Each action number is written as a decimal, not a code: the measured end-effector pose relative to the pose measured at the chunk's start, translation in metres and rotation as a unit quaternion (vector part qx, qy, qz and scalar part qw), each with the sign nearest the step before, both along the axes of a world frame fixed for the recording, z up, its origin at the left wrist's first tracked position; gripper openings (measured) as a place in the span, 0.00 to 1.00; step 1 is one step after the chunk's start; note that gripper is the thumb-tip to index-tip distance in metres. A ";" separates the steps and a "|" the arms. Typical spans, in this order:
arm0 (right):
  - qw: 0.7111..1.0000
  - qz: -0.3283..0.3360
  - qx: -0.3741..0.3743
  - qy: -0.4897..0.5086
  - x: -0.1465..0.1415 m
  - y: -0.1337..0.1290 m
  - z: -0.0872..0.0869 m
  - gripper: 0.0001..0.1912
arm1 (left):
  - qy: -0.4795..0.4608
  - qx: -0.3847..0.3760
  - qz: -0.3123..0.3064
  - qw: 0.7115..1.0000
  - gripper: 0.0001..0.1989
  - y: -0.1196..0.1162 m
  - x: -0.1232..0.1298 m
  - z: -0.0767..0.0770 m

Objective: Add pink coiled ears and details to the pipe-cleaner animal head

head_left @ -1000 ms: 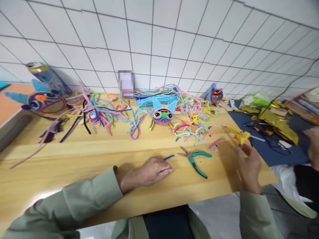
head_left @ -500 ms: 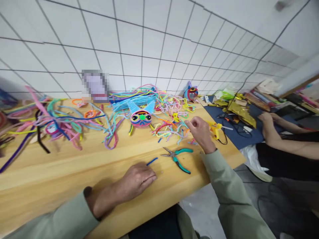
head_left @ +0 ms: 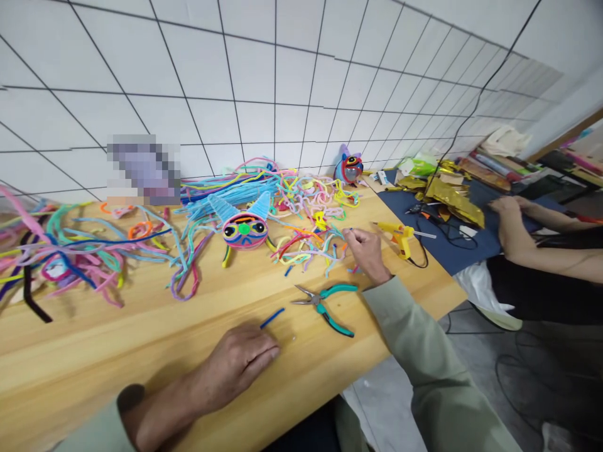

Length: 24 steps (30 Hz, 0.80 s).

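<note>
Closed on the wooden table (head_left: 141, 339), my left hand (head_left: 238, 361) has a short blue pipe-cleaner piece (head_left: 272, 318) sticking out beyond its fingers. My right hand (head_left: 365, 251) is pinched at the right edge of the cut pipe-cleaner scraps (head_left: 306, 245); what its fingertips hold is too small to name. Between the hands lie open pliers with teal handles (head_left: 325, 301). A round pipe-cleaner face with blue ears (head_left: 245, 231) sits further back. The yellow glue gun (head_left: 399, 238) lies right of my right hand.
Pipe cleaners (head_left: 85, 245) spread over the left side. A second pipe-cleaner figure (head_left: 349, 166) stands by the tiled wall. Gold wrappers (head_left: 455, 204) lie on a blue mat (head_left: 440, 248) at the right, near another person's arms (head_left: 518, 232). A pixelated object (head_left: 146, 169) leans on the wall.
The view has shifted a little to the right. My right hand has moved away from the glue gun, toward the scraps, and is now pinched there. My left hand keeps its place by the blue piece.
</note>
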State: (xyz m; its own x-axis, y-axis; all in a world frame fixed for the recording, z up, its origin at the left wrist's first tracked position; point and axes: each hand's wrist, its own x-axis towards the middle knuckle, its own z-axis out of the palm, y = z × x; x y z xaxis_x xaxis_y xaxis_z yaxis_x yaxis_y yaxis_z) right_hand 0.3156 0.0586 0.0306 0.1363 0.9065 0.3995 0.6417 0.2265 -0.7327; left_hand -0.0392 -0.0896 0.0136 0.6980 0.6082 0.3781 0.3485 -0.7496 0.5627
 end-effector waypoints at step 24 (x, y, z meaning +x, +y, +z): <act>0.999 0.035 -0.041 -0.004 -0.005 -0.002 0.004 0.32 | 0.002 -0.007 -0.005 1.000 0.13 0.001 -0.004 -0.008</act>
